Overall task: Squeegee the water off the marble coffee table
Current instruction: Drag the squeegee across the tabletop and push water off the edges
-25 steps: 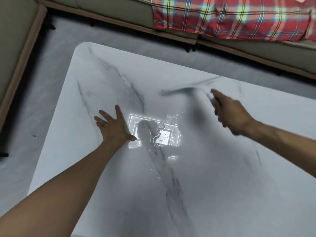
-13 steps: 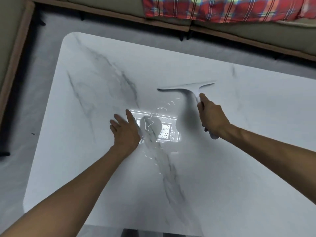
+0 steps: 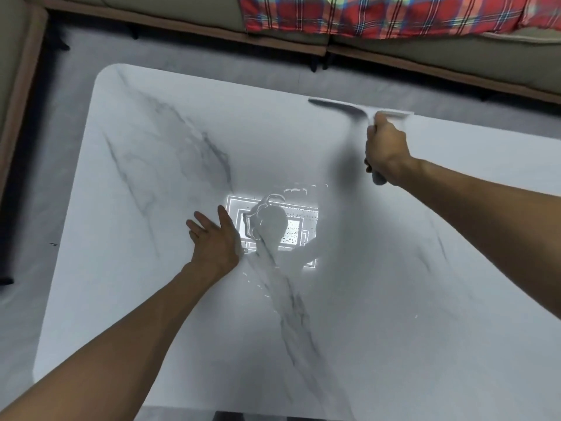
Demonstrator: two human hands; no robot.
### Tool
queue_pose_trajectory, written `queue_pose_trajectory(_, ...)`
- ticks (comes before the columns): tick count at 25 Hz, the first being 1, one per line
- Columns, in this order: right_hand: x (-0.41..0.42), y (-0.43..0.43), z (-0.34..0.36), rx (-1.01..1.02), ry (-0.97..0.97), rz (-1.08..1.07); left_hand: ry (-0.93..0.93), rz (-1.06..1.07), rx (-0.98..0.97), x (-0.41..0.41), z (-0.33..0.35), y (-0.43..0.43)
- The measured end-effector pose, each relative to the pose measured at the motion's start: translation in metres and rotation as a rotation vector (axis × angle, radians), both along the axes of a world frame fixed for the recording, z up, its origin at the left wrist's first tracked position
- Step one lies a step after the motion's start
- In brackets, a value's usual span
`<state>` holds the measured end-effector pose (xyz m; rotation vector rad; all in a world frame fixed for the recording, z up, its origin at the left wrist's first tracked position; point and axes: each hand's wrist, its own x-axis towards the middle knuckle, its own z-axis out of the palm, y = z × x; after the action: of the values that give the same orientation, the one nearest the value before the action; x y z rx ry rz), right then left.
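Note:
The white marble coffee table (image 3: 151,299) with grey veins fills most of the view. A puddle of water (image 3: 273,226) glints at its middle, with small drops trailing toward me. My left hand (image 3: 214,241) lies flat on the table, fingers spread, touching the puddle's left edge. My right hand (image 3: 385,147) grips the handle of a white squeegee (image 3: 349,107), whose blade lies along the table's far edge, well beyond the puddle. The blade is motion-blurred.
A sofa with a wooden base (image 3: 425,65) runs along the far side, with a red plaid blanket (image 3: 379,13) on it. Another sofa section (image 3: 18,86) stands at the left. Grey floor (image 3: 76,56) surrounds the table.
My right hand has carried the squeegee away from the puddle, out to the table's far edge. My left hand stays flat beside the water.

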<state>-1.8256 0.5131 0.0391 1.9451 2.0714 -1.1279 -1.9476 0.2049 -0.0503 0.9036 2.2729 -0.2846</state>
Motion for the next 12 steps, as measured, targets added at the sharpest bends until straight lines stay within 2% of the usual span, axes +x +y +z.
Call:
queue_pose_trajectory(4, 0.022, -0.045, -0.001, 0.059, -0.098, 0.191, 0.006, -0.003, -0.034, 0.003, 0.001, 0.002)
queue_pose_trajectory(6, 0.044, -0.078, 0.010, -0.011, -0.070, 0.181, 0.016, -0.012, -0.010, 0.004, 0.004, 0.002)
queue_pose_trajectory(8, 0.063, -0.107, 0.024, -0.154, -0.053, 0.084, -0.011, 0.021, 0.009, 0.002, 0.007, 0.001)
queue_pose_trajectory(12, 0.083, -0.128, 0.047, -0.169, -0.091, 0.297, -0.166, 0.153, 0.067, -0.002, 0.016, 0.000)
